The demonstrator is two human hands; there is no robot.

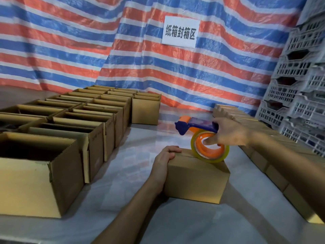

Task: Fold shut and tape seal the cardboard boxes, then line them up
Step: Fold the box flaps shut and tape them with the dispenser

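Hands (230,132) tape box (197,178) (flaps folded)

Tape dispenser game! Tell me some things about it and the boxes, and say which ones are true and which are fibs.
1. The right hand holds the tape dispenser over the closed box. True.
2. The left hand is up in the air. False: it grips the closed box's top edge.
3. The boxes on the left are taped shut. False: the open boxes there have their tops open.
4. A white sign hangs on the striped tarp. True.
5. The tape roll's middle is green. False: it is orange.
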